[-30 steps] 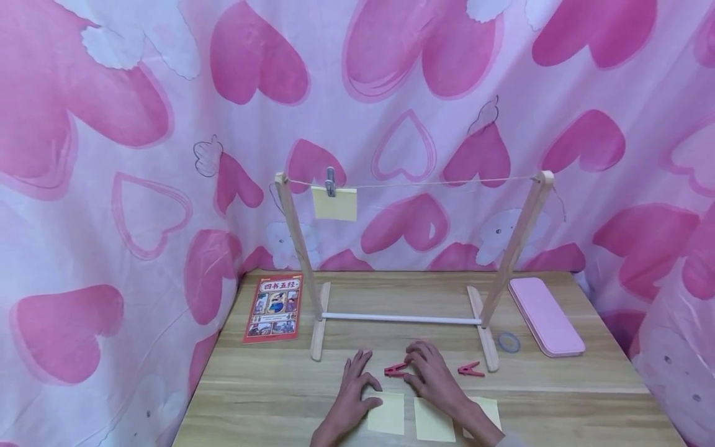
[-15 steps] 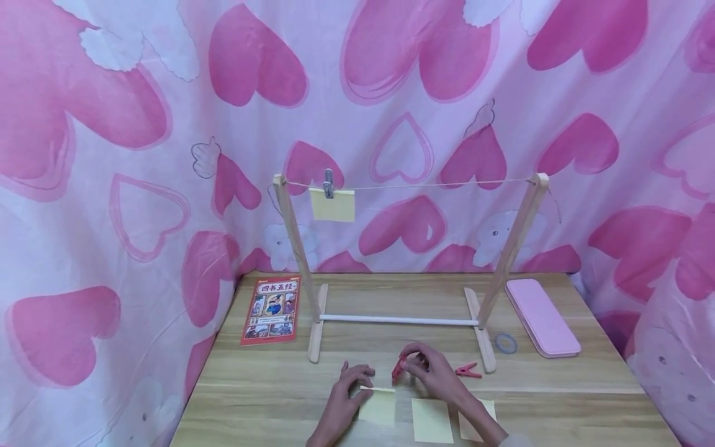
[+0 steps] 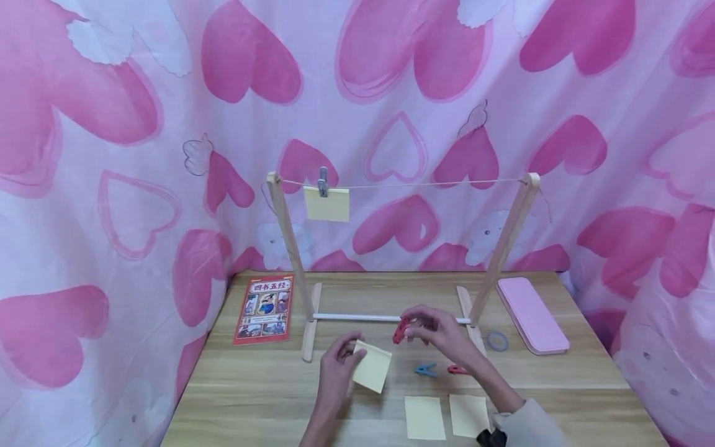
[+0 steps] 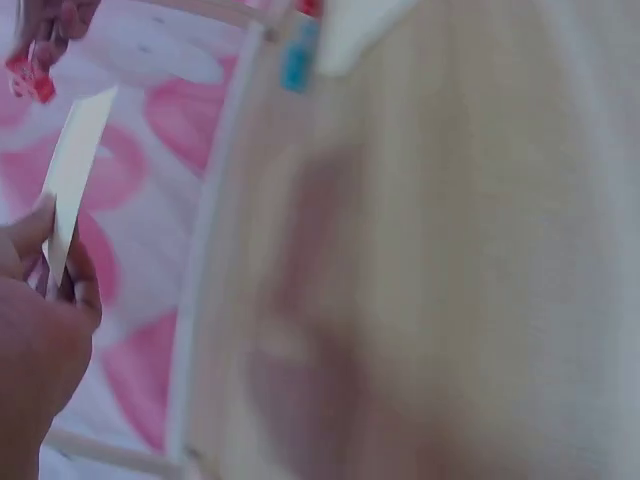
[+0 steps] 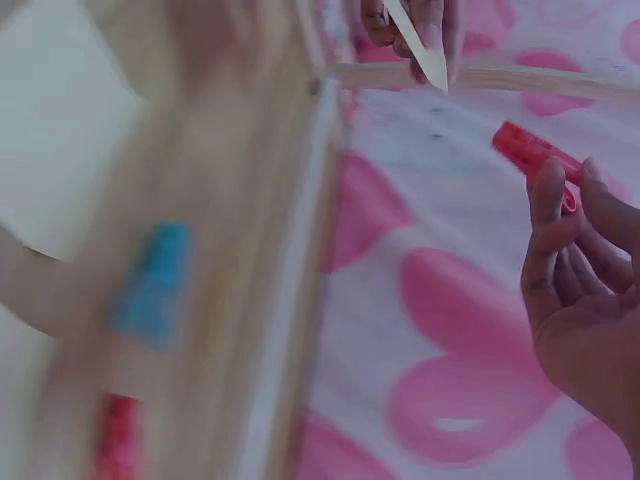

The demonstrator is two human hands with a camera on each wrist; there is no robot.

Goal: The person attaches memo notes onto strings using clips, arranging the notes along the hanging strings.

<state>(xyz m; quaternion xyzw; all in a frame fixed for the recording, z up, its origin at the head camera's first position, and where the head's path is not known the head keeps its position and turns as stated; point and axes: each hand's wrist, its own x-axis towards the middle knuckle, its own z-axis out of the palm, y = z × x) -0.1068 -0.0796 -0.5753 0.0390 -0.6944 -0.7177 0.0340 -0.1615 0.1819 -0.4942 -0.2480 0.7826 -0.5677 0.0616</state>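
My left hand (image 3: 336, 366) pinches a yellow sticky note (image 3: 372, 367) by its upper left edge, raised above the table; the left wrist view shows the note (image 4: 82, 165) almost edge-on between thumb and fingers. To its right, my right hand (image 3: 441, 332) pinches a red clothespin (image 3: 400, 331), seen also in the right wrist view as a red clothespin (image 5: 535, 155) between thumb and fingertips. A blue clothespin (image 3: 426, 370) and another red clothespin (image 3: 458, 369) lie on the table below the right hand. Two more sticky notes (image 3: 424, 418) lie near the front.
A wooden stand (image 3: 499, 248) holds a string (image 3: 413, 184) across its tops. From the string's left part hangs a yellow note (image 3: 328, 206) under a grey clip (image 3: 323, 182). A red booklet (image 3: 264, 310) lies left, a grey ring (image 3: 497, 341) and pink case (image 3: 532, 315) right.
The left hand has picked up the left sticky note from the table. The right hand has lifted the red clothespin up towards the stand, and the blue clothespin has come into view.
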